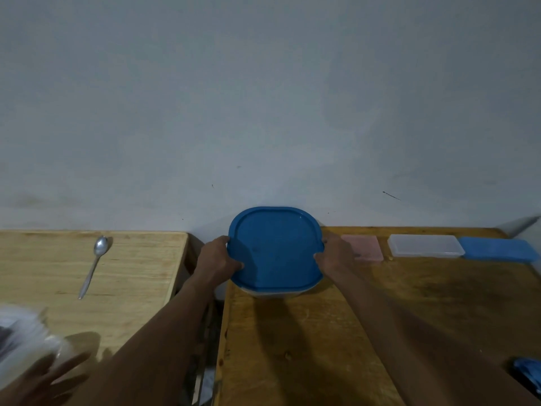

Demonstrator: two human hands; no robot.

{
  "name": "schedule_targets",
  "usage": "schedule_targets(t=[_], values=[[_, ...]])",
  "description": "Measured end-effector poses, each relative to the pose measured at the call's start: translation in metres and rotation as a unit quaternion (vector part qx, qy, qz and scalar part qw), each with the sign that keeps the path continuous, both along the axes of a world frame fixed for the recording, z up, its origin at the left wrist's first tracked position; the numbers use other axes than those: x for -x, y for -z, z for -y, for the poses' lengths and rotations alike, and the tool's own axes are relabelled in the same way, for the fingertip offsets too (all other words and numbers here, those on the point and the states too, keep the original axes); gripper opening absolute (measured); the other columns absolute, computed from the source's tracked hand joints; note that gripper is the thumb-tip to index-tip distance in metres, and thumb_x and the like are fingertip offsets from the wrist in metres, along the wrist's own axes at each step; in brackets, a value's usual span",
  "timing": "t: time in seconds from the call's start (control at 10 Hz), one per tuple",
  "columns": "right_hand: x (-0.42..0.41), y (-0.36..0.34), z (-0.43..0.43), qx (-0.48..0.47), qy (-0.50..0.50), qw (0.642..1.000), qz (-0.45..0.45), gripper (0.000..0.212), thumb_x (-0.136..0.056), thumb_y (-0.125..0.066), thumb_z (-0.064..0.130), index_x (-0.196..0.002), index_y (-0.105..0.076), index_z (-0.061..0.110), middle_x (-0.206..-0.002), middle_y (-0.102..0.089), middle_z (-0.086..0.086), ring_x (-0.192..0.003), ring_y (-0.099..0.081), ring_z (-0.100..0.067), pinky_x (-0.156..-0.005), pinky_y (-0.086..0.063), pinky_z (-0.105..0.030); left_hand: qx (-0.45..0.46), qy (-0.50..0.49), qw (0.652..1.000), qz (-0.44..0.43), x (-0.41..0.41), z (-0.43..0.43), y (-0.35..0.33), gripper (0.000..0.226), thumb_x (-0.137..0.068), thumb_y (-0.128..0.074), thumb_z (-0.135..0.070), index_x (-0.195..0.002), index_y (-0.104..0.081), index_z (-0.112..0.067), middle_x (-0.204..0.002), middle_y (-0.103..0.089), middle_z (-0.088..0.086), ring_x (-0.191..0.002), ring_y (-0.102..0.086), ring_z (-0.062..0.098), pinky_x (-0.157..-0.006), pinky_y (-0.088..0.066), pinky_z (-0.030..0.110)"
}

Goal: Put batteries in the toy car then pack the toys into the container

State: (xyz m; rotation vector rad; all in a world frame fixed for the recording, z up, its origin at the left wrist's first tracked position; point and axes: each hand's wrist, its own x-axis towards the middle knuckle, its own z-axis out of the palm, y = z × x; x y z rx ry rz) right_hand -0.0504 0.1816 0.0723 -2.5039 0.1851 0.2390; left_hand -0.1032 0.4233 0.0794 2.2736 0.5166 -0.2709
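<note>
Container point(276, 291), blue lid point(273, 247) on, at far tabletop point(322, 332) edge. Left hand point(218, 259) and right hand point(336, 253) clamp opposite lid rims, likely to steady or seat it. No toys visible.

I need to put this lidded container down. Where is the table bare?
The right table is bare in front of the container held by left hand and right hand. Three flat boxes crowd its far edge. The left table is bare right of the spoon.

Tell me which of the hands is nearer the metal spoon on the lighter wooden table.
Left. The left hand grips the blue lid's left edge, nearer the metal spoon; the right hand grips the lid's far side.
</note>
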Motion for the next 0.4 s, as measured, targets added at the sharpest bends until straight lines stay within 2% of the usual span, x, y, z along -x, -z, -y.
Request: schedule_targets(t=[0.1, 0.2, 0.3, 0.4], values=[[0.004, -0.003, 0.000, 0.001, -0.008, 1.000, 0.006, 0.026, -0.088, -0.061, 0.009, -0.113, -0.057, 0.011, -0.103, -0.066, -0.008, -0.081, -0.059, -0.020, -0.063, -0.052, -0.031, -0.005, 0.011, 1.000, 0.012, -0.002, 0.001, 0.000, 0.071, -0.082, -0.076, -0.009, -0.144, -0.040, -0.008, -0.127, -0.062, 0.015, -0.111, -0.063, 0.029, -0.085, -0.058, 0.036], [0.007, -0.012, 0.002, 0.001, 0.000, 1.000, 0.017, 0.033, -0.089, -0.063, 0.019, -0.119, -0.057, 0.009, -0.108, -0.066, -0.009, -0.090, -0.062, -0.024, -0.064, -0.050, -0.029, -0.009, -0.009, 0.999, 0.038, 0.007, 0.005, -0.002, 0.073, -0.086, -0.072, -0.022, -0.147, -0.034, -0.010, -0.130, -0.056, 0.018, -0.113, -0.061, 0.031, -0.085, -0.057, 0.037], [0.014, -0.029, 0.006, -0.035, 0.021, 0.999, 0.023, 0.034, -0.091, -0.062, 0.022, -0.123, -0.057, 0.012, -0.114, -0.065, -0.007, -0.097, -0.062, -0.024, -0.069, -0.047, -0.026, -0.051, -0.053, 0.992, 0.104, 0.024, 0.005, 0.004, 0.064, -0.090, -0.065, -0.033, -0.142, -0.038, -0.008, -0.113, -0.064, 0.016, -0.103, -0.064, 0.025, -0.085, -0.056, 0.035], [0.015, -0.054, 0.015, -0.099, 0.050, 0.991, 0.076, 0.024, -0.089, -0.061, 0.018, -0.113, -0.062, 0.016, -0.109, -0.068, -0.001, -0.091, -0.060, -0.015, -0.073, -0.049, -0.024, -0.046, -0.128, 0.979, 0.153, 0.061, 0.018, -0.001, 0.019, -0.093, -0.062, -0.022, -0.099, -0.053, -0.007, -0.085, -0.059, -0.003, -0.077, -0.056, 0.009, -0.070, -0.048, 0.024]])
